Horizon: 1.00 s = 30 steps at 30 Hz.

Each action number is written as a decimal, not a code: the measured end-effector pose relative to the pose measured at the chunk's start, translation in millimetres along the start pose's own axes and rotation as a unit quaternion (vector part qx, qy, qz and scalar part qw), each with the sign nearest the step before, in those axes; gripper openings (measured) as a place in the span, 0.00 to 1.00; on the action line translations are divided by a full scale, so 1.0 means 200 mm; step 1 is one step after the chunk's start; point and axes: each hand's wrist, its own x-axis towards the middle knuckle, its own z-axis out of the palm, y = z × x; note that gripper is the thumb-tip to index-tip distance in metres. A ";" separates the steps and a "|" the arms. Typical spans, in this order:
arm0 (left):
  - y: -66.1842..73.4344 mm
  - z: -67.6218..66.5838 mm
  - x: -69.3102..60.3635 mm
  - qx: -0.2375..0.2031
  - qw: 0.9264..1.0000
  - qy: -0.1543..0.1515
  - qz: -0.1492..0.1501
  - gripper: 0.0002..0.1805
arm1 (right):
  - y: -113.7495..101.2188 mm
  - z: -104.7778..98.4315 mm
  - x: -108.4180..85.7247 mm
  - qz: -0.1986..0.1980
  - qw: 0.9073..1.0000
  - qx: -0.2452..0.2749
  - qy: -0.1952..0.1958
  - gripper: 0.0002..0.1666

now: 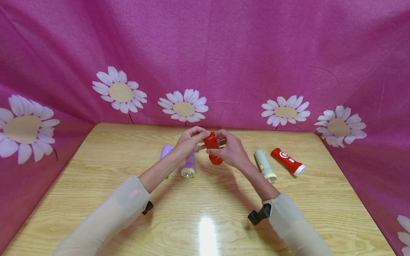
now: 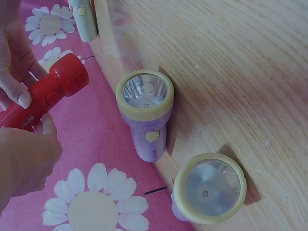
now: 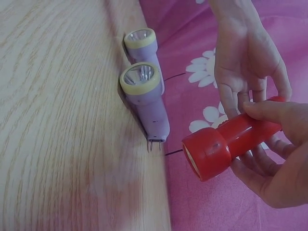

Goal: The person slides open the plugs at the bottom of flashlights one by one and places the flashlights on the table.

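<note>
A red flashlight [image 1: 211,147] is held above the table between both hands, its wider head pointing down toward the near side. My left hand [image 1: 189,141] pinches its tail end with thumb and fingers. Around its body, my right hand [image 1: 231,148] grips with the thumb on one side and fingers on the other. In the right wrist view, the red flashlight [image 3: 226,144] shows its head and pale lens edge. A switch is visible on the red flashlight [image 2: 53,94] in the left wrist view. Part of the tail is hidden by fingers.
Two purple flashlights with yellow rims, one nearer [image 1: 188,166] and one partly behind the left forearm [image 1: 166,150], lie left. On the right lie a pale green flashlight [image 1: 264,164] and another red flashlight [image 1: 287,161] with a white rim. A pink flowered cloth [image 1: 230,64] surrounds the wooden table [image 1: 179,220].
</note>
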 end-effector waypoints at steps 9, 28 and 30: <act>0.00 0.00 0.00 0.003 1.000 -0.001 -0.001 0.05 | 0.00 0.00 0.00 -0.006 1.000 -0.001 0.000 0.29; 0.01 -0.01 0.00 0.003 1.000 -0.005 -0.005 0.07 | 0.01 0.01 0.00 -0.012 1.000 0.008 0.000 0.29; 0.00 -0.01 0.00 0.004 1.000 -0.007 -0.006 0.07 | 0.01 0.01 0.00 -0.009 1.000 0.009 -0.002 0.29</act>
